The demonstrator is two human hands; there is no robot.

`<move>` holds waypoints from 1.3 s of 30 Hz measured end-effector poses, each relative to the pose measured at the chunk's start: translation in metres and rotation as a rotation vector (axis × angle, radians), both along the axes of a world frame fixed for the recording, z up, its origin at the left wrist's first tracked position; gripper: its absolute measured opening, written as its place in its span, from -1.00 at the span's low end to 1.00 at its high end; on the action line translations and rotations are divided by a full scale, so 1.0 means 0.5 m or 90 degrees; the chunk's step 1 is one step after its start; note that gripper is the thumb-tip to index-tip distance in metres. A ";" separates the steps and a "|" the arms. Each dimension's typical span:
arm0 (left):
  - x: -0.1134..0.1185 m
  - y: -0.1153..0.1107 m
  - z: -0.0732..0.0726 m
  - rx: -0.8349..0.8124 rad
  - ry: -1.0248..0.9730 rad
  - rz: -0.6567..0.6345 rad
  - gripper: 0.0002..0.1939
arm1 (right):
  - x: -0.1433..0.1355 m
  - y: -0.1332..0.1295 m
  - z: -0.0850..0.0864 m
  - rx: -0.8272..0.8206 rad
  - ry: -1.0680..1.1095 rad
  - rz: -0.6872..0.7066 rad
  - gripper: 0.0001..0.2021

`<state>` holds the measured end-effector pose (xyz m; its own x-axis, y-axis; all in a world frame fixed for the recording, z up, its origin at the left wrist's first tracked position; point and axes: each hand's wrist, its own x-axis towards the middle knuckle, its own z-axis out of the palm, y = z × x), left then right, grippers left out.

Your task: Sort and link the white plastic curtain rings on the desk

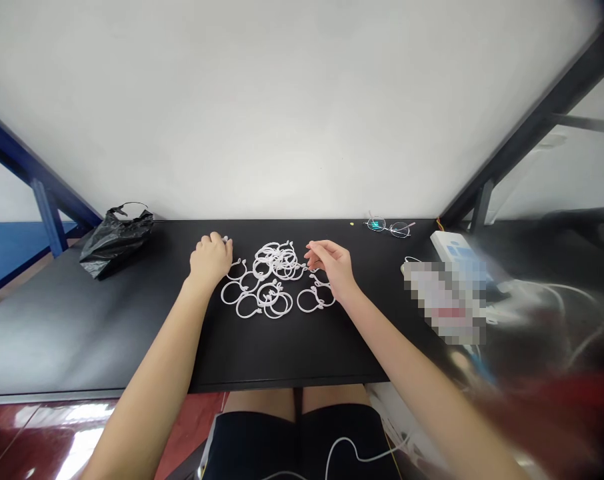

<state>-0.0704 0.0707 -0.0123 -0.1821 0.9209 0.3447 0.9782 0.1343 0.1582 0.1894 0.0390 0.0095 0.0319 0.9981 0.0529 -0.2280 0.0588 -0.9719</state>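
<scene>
Several white rings with small clips (277, 260) lie in a loose, overlapping pile on the black table (282, 353). Left of the pile, my left hand (211, 258) rests palm down with its fingers curled; a bit of something white shows at its fingertips, too small to name. My right hand (331, 263) is at the pile's right side, its thumb and fingers bent toward each other over the rings; whether anything is between them is hidden. Two rings (309, 301) lie just below that hand, partly covered by it.
A black plastic bag (117, 240) sits at the back left. Eyeglasses (399, 230) lie near the back edge. At the right are a white box (455, 248), a blurred-out item and clear plastic with cables. Metal bars slope at both sides.
</scene>
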 end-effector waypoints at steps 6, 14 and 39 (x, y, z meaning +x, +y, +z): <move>-0.037 0.008 -0.005 -0.143 0.010 0.095 -0.59 | 0.001 0.000 -0.003 0.002 -0.008 0.000 -0.75; -0.061 0.003 0.015 -0.188 0.013 0.139 -0.62 | 0.001 0.001 -0.005 0.005 -0.005 -0.001 -0.78; 0.018 0.000 0.026 -0.076 -0.111 -0.330 -0.74 | -0.004 0.001 -0.009 0.011 -0.026 -0.004 -0.78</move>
